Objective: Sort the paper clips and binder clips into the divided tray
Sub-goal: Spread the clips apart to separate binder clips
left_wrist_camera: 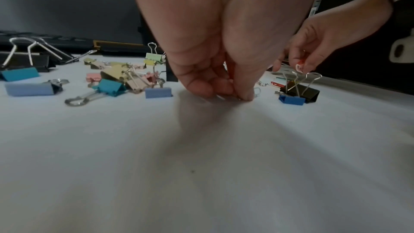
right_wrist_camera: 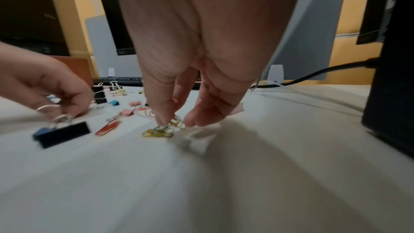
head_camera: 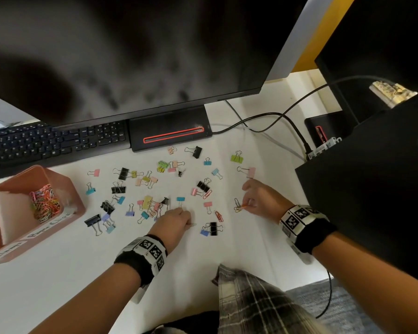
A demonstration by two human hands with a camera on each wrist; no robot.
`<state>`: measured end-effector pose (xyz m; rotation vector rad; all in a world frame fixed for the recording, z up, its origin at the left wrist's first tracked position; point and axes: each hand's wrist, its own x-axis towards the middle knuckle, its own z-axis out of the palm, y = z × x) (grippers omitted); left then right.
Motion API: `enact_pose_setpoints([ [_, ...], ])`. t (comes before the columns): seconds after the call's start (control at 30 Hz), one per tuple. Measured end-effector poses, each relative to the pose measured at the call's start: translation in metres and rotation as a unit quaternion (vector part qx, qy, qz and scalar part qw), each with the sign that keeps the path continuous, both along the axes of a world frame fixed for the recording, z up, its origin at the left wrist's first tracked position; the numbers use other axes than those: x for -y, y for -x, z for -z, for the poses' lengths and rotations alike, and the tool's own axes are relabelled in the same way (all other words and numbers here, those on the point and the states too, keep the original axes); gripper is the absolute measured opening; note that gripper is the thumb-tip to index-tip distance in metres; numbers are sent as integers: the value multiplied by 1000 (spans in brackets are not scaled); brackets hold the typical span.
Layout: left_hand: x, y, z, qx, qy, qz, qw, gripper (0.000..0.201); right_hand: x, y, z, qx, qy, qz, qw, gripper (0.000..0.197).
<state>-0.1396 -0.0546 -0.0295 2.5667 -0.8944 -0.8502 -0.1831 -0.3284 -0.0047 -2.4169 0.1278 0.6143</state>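
Plaid sleeve (head_camera: 249, 297), tray (head_camera: 65, 182) holding paper clips (head_camera: 45, 203)

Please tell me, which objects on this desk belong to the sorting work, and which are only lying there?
Belong: binder clips, paper clips, divided tray, left hand, right hand.
Lying about: keyboard, monitor, cables.

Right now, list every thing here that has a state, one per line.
left hand: fingertips pinched on a pale paper clip at the desk surface.
right hand: pinching paper clips, some touching the desk.
divided tray: one compartment holds paper clips, the other shows none.
binder clips: scattered on the desk, none in the tray.
monitor: screen dark.
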Motion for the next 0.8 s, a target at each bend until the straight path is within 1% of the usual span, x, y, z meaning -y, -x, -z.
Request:
enact_pose_setpoints([
  [0.1, 0, 1, 1, -16, 3, -8, 1000, 18, -12, 8, 7, 5, 23, -40, 999, 11],
  [0.2, 4, -4, 0, -24, 12, -25, 999, 15, -25, 7, 9, 17, 55, -57, 997, 14],
  [0.3, 20, -11, -10, -9, 60, -69, 996, 12, -32, -5, 5, 2, 74, -62, 995, 22],
  [0.4, 45, -19, -18, 0, 113, -129, 985, 13, -35, -14, 2, 8, 70, -46, 996, 17],
  [0.47, 58, -25, -18, -10, 112, -160, 981, 13, -34, -17, 0, 2, 74, -49, 996, 14],
  [0.63, 74, -33, -10, -31, 83, -166, 982, 29, -33, -17, 2, 5, 80, -44, 996, 9],
  [0.8, 76, -38, -2, 7, 56, -131, 990, 16, -33, -16, 3, -18, 84, -16, 996, 13],
])
